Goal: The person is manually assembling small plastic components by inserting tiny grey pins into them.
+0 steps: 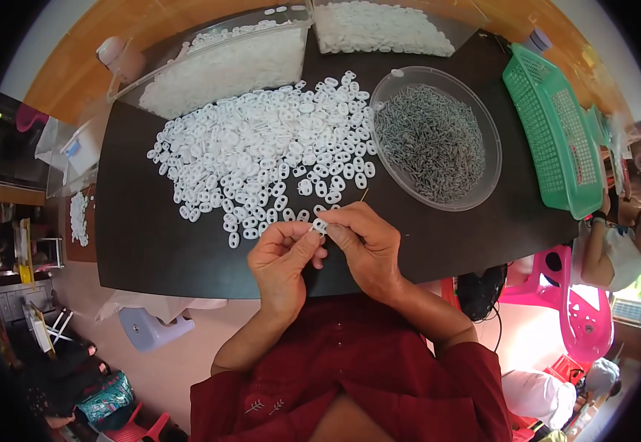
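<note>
Near the table's front edge, my left hand (282, 259) and my right hand (370, 247) meet fingertip to fingertip. Between their thumbs and forefingers they pinch one small white oval plastic piece with two holes (319, 226). A thin yellowish sliver (364, 195) sticks up just behind my right hand; whether the hand holds it cannot be made out. Right beyond my fingers spreads a large heap of the same white two-hole pieces (239, 140). To the right of the heap stands a clear round tub (491, 147) full of small grey screws (431, 140).
Two clear bins, one at the back left (302, 62) and one at the back centre (324, 46), hold more white pieces. A green plastic basket (556, 140) stands along the right edge. Beyond the table are a pink chair (585, 324), a pale stool (143, 328) and another person's arm (594, 247).
</note>
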### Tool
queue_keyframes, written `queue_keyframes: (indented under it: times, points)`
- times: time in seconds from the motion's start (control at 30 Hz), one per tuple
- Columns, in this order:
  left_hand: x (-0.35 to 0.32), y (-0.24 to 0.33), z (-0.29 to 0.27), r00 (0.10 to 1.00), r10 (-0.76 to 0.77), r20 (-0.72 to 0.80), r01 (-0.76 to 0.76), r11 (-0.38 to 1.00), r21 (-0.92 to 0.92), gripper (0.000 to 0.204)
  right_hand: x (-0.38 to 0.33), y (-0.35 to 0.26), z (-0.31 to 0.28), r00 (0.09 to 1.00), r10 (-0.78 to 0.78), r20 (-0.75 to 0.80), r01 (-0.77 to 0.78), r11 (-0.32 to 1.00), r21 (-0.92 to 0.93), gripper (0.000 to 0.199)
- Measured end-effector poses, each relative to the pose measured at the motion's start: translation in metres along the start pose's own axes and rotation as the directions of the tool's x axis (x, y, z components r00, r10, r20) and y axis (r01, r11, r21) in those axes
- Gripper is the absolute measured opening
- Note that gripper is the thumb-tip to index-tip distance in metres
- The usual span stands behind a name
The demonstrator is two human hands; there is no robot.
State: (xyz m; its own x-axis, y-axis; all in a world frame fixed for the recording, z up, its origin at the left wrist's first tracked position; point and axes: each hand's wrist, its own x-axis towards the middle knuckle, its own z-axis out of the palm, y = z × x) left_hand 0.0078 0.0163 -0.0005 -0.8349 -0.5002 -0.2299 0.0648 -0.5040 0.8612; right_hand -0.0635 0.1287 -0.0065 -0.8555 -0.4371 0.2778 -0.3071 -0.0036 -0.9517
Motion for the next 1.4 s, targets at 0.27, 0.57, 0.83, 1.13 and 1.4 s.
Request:
queue_keyframes:
  times: [0.27, 0.57, 0.83, 1.13, 1.4]
  points:
    - [0.000, -0.001, -0.001, 0.999, 0.024, -0.030, -0.026, 0.998, -0.059, 0.007, 0.000, -0.002, 0.005, 1.000, 0.016, 0.004, -0.016, 1.000, 0.000, 0.018]
    - [-0.002, 0.000, -0.005, 0.999, 0.008, -0.034, -0.012, 0.994, -0.104, 0.005, 0.001, -0.004, 0.007, 1.000, -0.006, 0.022, 0.006, 1.000, -0.006, 0.018]
    - [0.000, 0.002, -0.004, 0.998, 0.057, -0.015, -0.059, 0.981, -0.184, 0.016, 0.003, -0.006, 0.009, 0.987, -0.141, 0.082, 0.150, 0.982, -0.118, 0.033]
    - [0.001, -0.001, -0.010, 0.995, 0.092, 0.031, -0.090, 0.994, -0.070, 0.022, 0.010, -0.004, 0.002, 0.965, -0.207, 0.161, 0.235, 0.955, -0.179, 0.037]
    - [0.001, 0.004, -0.011, 0.996, 0.070, 0.055, -0.068, 0.997, -0.029, 0.022, 0.013, -0.002, 0.002, 0.923, -0.347, 0.167, 0.378, 0.900, -0.218, 0.040]
